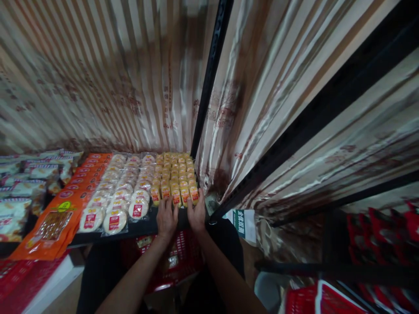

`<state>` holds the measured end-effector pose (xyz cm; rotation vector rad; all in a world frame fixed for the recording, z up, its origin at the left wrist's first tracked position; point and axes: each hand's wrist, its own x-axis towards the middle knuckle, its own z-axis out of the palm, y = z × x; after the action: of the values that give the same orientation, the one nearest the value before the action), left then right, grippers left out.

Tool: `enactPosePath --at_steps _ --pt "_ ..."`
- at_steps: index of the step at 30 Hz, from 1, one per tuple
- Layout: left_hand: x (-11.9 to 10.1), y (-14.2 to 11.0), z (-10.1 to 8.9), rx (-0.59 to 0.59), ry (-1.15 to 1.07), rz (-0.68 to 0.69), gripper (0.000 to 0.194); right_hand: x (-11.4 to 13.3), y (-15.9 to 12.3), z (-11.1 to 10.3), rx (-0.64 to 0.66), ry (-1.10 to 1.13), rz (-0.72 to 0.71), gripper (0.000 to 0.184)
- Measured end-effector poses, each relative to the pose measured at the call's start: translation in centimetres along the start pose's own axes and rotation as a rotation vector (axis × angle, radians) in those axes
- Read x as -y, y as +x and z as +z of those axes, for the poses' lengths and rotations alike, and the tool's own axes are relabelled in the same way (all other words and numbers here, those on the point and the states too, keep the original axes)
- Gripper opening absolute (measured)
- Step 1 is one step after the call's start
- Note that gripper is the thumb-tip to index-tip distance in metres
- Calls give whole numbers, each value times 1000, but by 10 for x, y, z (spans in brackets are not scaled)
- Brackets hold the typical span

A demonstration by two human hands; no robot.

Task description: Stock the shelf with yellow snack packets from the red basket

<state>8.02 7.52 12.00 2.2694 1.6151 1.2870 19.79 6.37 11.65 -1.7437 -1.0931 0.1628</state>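
My left hand (pixel 166 218) and my right hand (pixel 197 213) rest side by side at the front edge of a dark shelf (pixel 144 227). Their fingers reach onto the front row of small yellow snack packets (pixel 175 174) and look curled on them; I cannot make out a firm hold. To the left of these lie rows of round white cakes in clear wrappers (pixel 124 192). Further left runs a row of flat orange packets (pixel 65 209).
A black upright post (pixel 209 78) stands behind the shelf against a striped curtain (pixel 98 78). More bagged snacks (pixel 22 187) fill the far left. A red basket (pixel 176 261) sits below the shelf. Red packets (pixel 386 235) lie on a rack at the right.
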Motion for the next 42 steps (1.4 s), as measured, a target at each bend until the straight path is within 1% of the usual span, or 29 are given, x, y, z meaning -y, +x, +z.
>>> enactPosePath --at_steps 2,4,6,11,13,16,18,21,25,30,33,36,42 --pt "-2 3 -2 16 46 53 34 2 1 1 15 -23 6 62" --pt "-5 8 -4 54 90 122 38 5 3 1 30 -48 8 64" --pt "-7 12 -5 94 125 162 43 7 6 0 35 -63 26 65" --pt "-7 19 -7 107 238 120 54 10 16 -2 31 -39 86 67" --pt "-5 19 -6 128 269 126 56 12 18 0 44 -23 121 68" --pt "-2 18 -4 159 278 146 56 13 18 5 45 -1 177 68" --pt "-1 18 -2 162 276 162 54 12 17 9 26 9 187 66" --pt "0 19 -1 154 275 180 52 10 16 12 6 11 165 63" --pt "1 19 0 147 266 166 53 11 17 9 5 -52 131 64" --pt "3 16 3 111 251 175 67 15 22 5 -5 -126 51 70" --pt "3 16 4 103 254 178 69 12 24 6 -7 -137 5 70" --pt "1 16 4 97 277 168 68 9 25 10 -4 -131 14 71" --pt "0 17 6 164 309 162 61 10 25 12 27 -123 45 70"
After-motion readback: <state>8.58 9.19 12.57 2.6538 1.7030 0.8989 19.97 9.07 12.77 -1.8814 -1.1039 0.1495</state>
